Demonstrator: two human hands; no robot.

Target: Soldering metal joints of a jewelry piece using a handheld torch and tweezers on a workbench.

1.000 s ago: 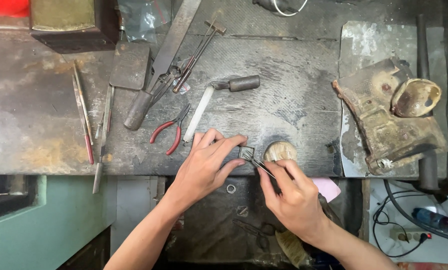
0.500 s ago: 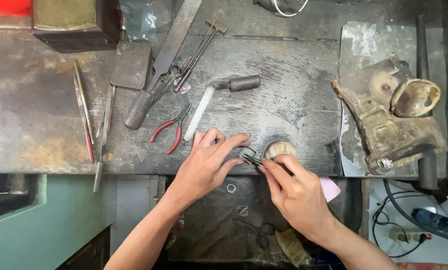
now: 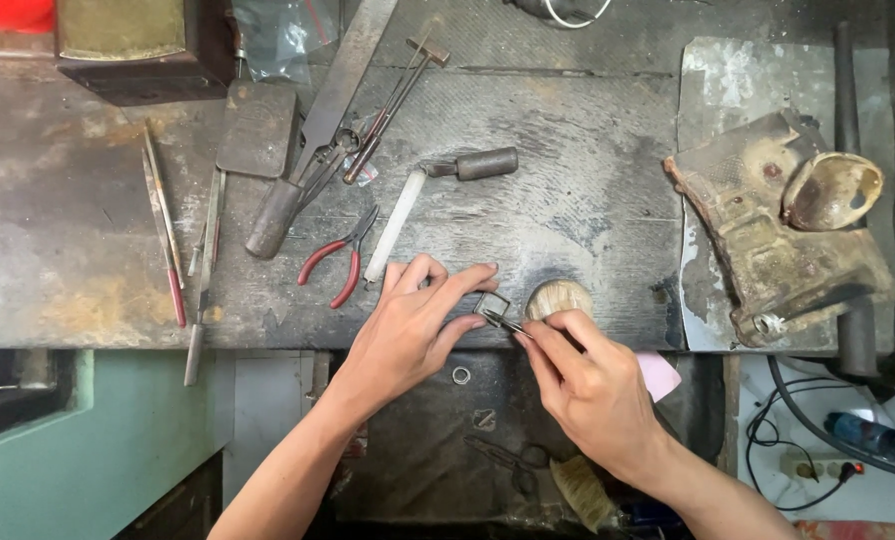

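My left hand [image 3: 413,325] rests at the front edge of the worn workbench [image 3: 588,210] and pinches a small square metal frame [image 3: 491,303] between thumb and fingers. My right hand [image 3: 588,380] grips thin tweezers [image 3: 505,322] whose tips meet the frame's lower edge. Right behind the frame sits a round wooden peg end [image 3: 558,297] at the bench edge.
Red-handled pliers [image 3: 340,262], a small hammer with a white handle [image 3: 423,205], files [image 3: 168,235] and a big flat file [image 3: 313,130] lie on the left half. A rusty metal block with a bowl [image 3: 788,225] stands right. A small ring [image 3: 462,375] lies on the lower shelf.
My right hand has shifted slightly left, bringing the tweezers closer in against the frame. My left hand keeps its hold in the same spot.
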